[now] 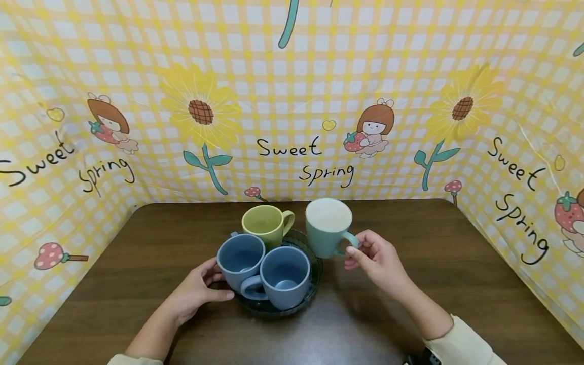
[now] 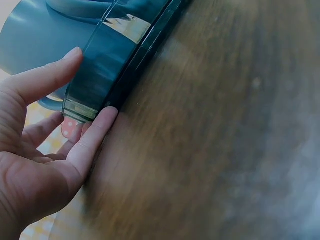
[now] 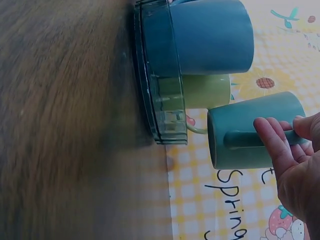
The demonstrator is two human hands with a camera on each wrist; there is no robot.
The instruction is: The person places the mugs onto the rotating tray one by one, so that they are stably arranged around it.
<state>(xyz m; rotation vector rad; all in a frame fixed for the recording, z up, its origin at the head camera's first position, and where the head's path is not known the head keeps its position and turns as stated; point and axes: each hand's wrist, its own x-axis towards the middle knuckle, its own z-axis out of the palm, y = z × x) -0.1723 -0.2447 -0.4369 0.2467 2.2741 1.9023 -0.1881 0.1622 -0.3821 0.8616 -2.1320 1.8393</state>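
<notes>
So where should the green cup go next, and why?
Probably down into the free spot at the right of the dark tray, beside the yellow mug. The right hand holds the green cup by its handle, lifted above the tray's edge, while the left hand steadies the tray, where two blue mugs already sit.
</notes>
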